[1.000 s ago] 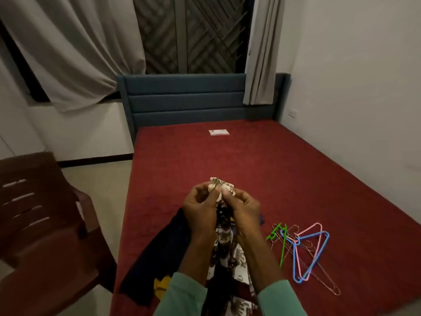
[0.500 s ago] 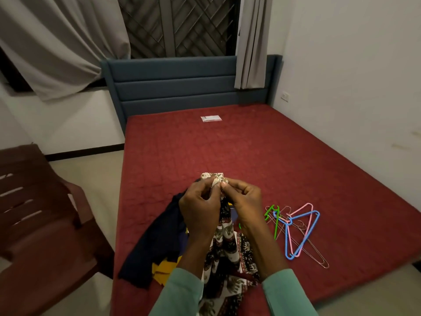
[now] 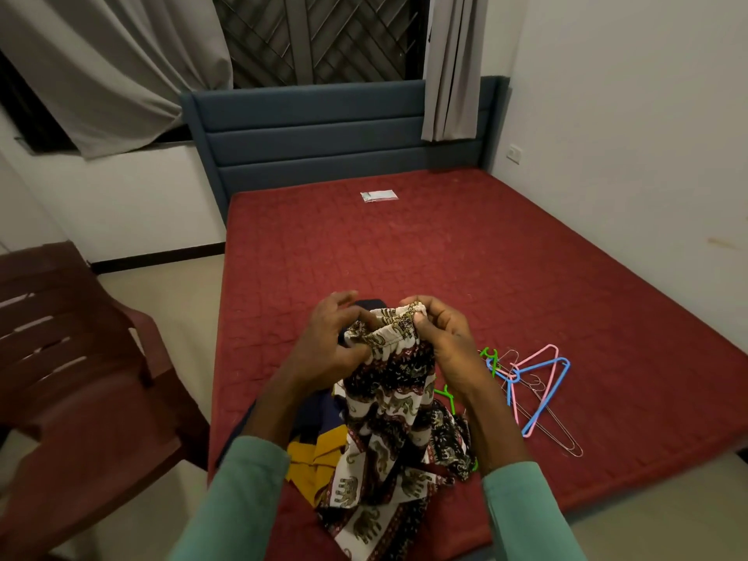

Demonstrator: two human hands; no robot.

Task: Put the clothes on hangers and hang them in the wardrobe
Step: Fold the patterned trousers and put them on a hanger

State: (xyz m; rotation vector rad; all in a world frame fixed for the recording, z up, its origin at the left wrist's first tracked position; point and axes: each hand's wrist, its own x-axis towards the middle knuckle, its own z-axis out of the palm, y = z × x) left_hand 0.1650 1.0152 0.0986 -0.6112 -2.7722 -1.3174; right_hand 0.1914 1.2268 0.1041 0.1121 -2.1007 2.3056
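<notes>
Trousers (image 3: 388,398) opened out above the bed (image 3: 404,244)
Left hand (image 3: 336,342) and right hand (image 3: 441,338), together a moment earlier, each pinched the waistband (image 3: 394,332) apart; hangers (image 3: 534,382) lay unused alongside.

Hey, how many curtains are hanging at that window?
2. The left curtain is bunched across the left side of the window. The right curtain hangs at its right edge, in front of the headboard. None seems hidden.
</notes>
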